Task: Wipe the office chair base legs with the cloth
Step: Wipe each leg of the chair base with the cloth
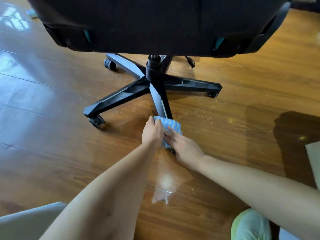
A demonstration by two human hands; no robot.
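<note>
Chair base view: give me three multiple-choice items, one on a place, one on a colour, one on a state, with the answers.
1. Where is the cloth?
A. On the seat
B. At the outer end of the nearest leg
C. Flat on the floor, away from the chair

2. What colour is the cloth?
A. Blue and white stripes
B. Plain red
C. Plain black

3. What is the left hand doing?
A. Hanging idle
B. Holding a caster
C. Gripping the cloth

Answers:
1. B, the cloth covers that leg's tip.
2. A, wavy blue and white bands show.
3. C, its fingers curl over the cloth's edge.
</note>
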